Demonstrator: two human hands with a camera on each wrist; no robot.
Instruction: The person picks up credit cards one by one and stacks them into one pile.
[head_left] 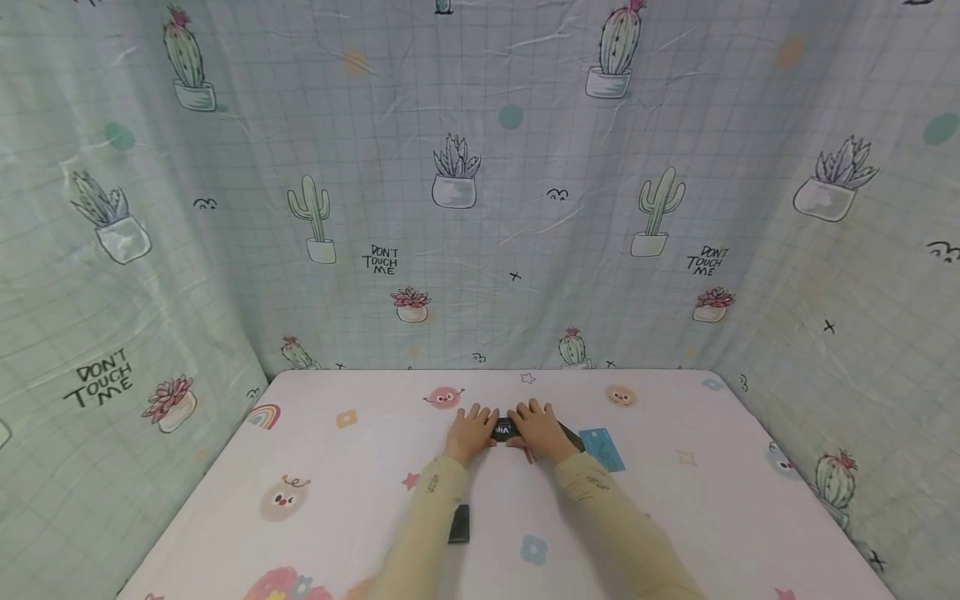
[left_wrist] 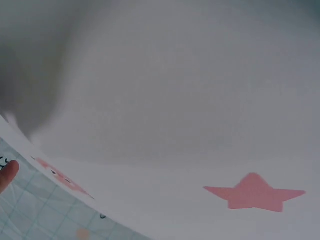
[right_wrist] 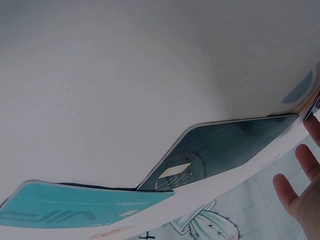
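On the tabletop in the head view, a black card [head_left: 505, 429] with white "VIP" lettering lies between my two hands. My left hand [head_left: 471, 433] pinches its left end, thumb at the near edge and fingers at the far side. At its right end my right hand [head_left: 542, 430] grips it the same way. The right wrist view shows the right fingers [right_wrist: 286, 192], with a dark card edge [right_wrist: 312, 109] at one fingertip. Only one fingertip [left_wrist: 8, 175] of the left hand appears in the left wrist view, and the card is out of sight there.
Beside the right hand lies a second black VIP card [right_wrist: 215, 150], partly covered in the head view. A light blue card [head_left: 602, 450] adjoins it. Near the left forearm is a black flat object [head_left: 460, 525], partly hidden by the sleeve. The white table [head_left: 337, 475] has printed stickers; patterned curtains surround it.
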